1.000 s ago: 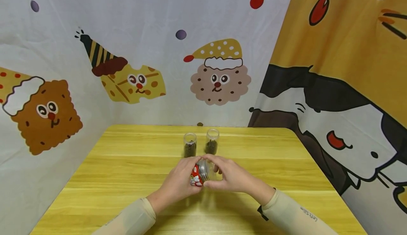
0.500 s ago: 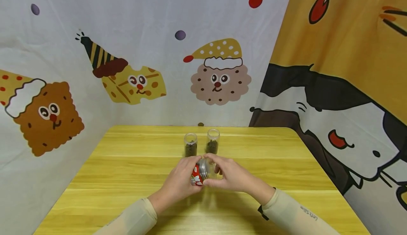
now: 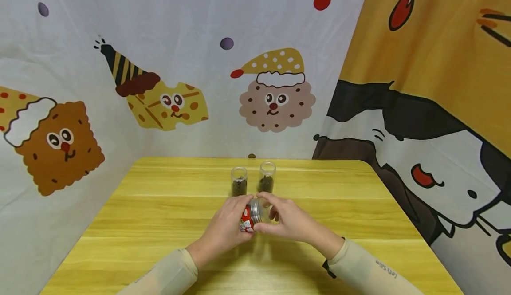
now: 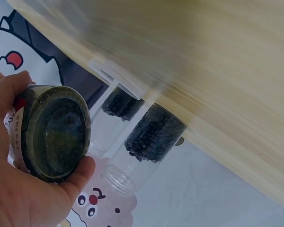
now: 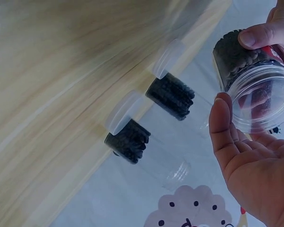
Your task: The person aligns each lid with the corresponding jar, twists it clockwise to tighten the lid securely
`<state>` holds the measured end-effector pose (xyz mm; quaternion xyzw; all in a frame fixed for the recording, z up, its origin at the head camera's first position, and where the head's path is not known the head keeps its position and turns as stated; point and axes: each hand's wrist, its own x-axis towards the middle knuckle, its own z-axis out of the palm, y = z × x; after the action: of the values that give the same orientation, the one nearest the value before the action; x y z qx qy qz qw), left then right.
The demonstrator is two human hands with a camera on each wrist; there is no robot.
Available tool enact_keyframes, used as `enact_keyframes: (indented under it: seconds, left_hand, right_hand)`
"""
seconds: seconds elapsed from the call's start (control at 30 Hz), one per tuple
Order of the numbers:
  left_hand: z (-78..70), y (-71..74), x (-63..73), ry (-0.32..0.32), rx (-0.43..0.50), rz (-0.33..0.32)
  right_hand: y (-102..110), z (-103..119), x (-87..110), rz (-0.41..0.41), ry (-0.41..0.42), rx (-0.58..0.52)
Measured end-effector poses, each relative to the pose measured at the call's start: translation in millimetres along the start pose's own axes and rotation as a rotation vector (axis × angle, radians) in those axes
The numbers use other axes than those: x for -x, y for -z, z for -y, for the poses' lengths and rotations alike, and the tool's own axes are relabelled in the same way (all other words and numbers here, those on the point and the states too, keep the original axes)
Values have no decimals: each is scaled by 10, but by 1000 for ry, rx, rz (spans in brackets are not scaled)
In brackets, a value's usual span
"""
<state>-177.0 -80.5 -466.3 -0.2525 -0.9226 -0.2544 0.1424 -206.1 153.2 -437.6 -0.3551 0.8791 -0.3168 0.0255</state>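
My left hand (image 3: 224, 225) grips a clear jar (image 3: 246, 220) with a red label, tilted so its bottom faces the left wrist camera. Dark pellet-like pieces (image 5: 234, 54) lie inside it. At its other end is a clear, ridged round part (image 5: 270, 101). Around this end my right hand (image 3: 290, 220) has its curled fingers and thumb, with a fingertip at the rim. Just beyond my hands, two slim clear jars (image 3: 239, 183) (image 3: 266, 178), partly filled with dark pieces, stand upright without lids on.
Two translucent round lids (image 5: 125, 112) (image 5: 168, 59) lie on the table in front of the slim jars, hidden behind my hands in the head view. The wood-grain table (image 3: 159, 210) ends at a printed cloth backdrop (image 3: 179, 29).
Both hands keep their hold on the labelled jar and stay nearly still. The slim jars stand where they were; the view shifts slightly.
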Motion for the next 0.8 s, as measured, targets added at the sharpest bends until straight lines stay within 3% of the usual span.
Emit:
enact_keyframes:
  seconds: [0.43,0.8]
  left_hand:
    - [3,-3,-3,10,2,0]
    - [16,-24,5,-23,-39,-10]
  right_hand:
    - [-1,12,9,2,-33,-9]
    - [-21,14,15,-5,-52,8]
